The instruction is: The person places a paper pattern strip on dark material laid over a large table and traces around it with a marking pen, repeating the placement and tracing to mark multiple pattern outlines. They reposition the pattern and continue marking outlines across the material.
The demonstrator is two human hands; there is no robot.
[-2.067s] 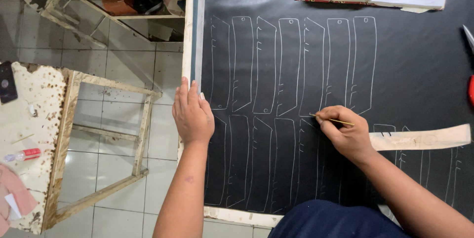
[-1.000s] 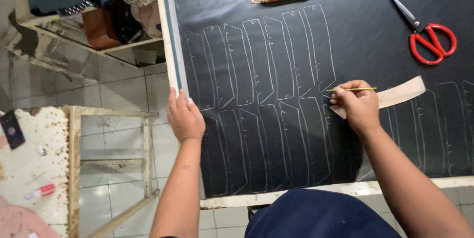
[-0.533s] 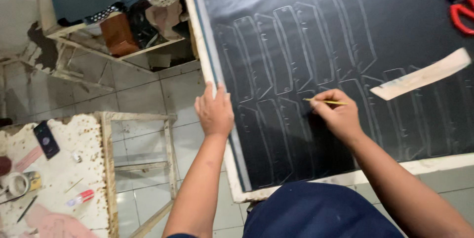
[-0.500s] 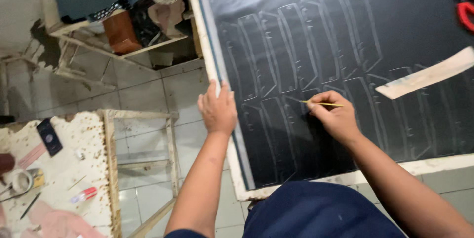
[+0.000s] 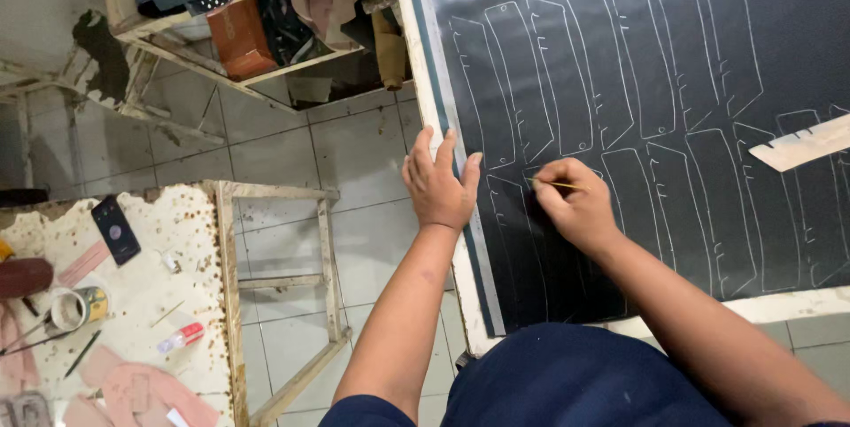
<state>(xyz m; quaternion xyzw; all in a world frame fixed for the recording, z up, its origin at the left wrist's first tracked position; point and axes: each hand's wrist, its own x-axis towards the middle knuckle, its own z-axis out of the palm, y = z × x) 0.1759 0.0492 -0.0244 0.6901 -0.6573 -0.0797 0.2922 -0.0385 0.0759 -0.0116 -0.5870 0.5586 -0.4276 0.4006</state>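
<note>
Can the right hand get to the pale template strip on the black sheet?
Probably yes: the right hand with its pencil is on the same black sheet, and nothing stands before the template strip.

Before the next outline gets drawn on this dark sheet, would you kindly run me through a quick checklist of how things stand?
1. Left hand flat on the black sheet material's edge, pinning it: ok.
2. Right hand in a firm grip on the thin yellow marking pencil: ok.
3. Pencil tip touching the sheet: cannot tell, fingers hide it.
4. Pale strip-shaped template under the pencil: not ok, it lies apart to the right.
5. White traced outlines legible: ok.
</note>
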